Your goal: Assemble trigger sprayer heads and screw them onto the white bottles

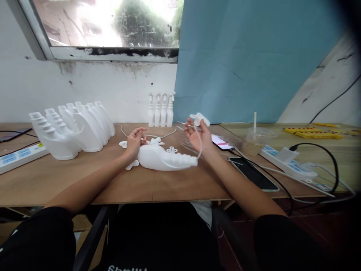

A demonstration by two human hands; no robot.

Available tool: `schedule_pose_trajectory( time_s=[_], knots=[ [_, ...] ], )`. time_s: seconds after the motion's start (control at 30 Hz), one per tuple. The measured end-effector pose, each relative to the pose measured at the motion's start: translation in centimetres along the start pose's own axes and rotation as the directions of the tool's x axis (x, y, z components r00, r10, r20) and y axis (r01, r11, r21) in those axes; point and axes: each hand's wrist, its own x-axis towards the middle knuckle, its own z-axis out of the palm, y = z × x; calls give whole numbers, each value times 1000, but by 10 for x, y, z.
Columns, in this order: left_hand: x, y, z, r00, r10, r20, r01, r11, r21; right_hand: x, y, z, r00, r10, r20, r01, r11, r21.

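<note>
Above brown tabletop (180,187), right fingers (190,130) grip a sprayer (204,118); left fingers (138,130) curl loosely beside a bottle (160,158).

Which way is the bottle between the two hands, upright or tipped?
Tipped: the bottle lies lengthwise on the brown tabletop, its base by the left hand and its neck toward the right hand.

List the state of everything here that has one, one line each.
Spray head: held in right hand, off the bottle
Tube: bent, reaching the bottle's mouth
Bottle: lying on its side
Left hand: curled near the bottle's base
Large bottles at left: upright, uncapped
Small bottles: upright
Farther phone: screen lit
Nearer phone: screen dark
Right power strip: charger plugged in
</note>
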Motion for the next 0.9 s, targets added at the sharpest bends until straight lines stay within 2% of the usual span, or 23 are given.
schedule_pose_trajectory(
  time_s=[0.1, 0.17, 0.27, 0.37, 0.47, 0.57, 0.63, 0.67, 0.73, 0.77, 0.8, 0.9],
  knots=[
    [-3, -2, 15, 997, 80, -5, -80, 997, 18, -14, 12, 20, 995, 88, 38, -87, 996, -27],
    [-1, 3, 18, 993, 112, -20, -112, 993, 24, -19, 14, 27, 990, 129, 57, -128, 992, -8],
    [1, 18, 13, 992, 103, -74, -103, 995, 6, -17, 10, 26, 988, 150, 38, -153, 982, 111],
    [-7, 36, 6, 995, 34, -90, -34, 999, 9, -11, 0, 17, 994, 107, 0, -104, 971, 213],
    [-37, 45, 7, 997, -52, -53, 59, 988, 139, -12, -8, 12, 999, 51, 0, -50, 979, 200],
    [-90, 39, 13, 971, -233, 43, 211, 932, 297, -29, -15, 17, 999, 48, 16, -50, 984, 171],
    [-131, 31, 17, 909, -373, 184, 300, 894, 332, -51, -21, 26, 998, 66, 23, -69, 984, 167],
    [-150, 28, 20, 844, -434, 314, 316, 877, 363, -65, -23, 32, 997, 67, 25, -71, 984, 162],
    [-179, 28, 23, 725, -445, 526, 265, 885, 383, -93, -28, 46, 999, 25, 29, -29, 989, 148],
    [-188, 30, 25, 665, -458, 590, 257, 882, 395, -106, -29, 53, 1000, -3, 31, -1, 992, 130],
    [-193, 33, 26, 613, -462, 642, 266, 885, 383, -116, -29, 60, 997, 21, 70, -27, 996, 80],
    [-193, 45, 25, 525, -420, 740, 340, 901, 270, -132, -24, 79, 991, 31, 131, -36, 999, 33]
  ],
)
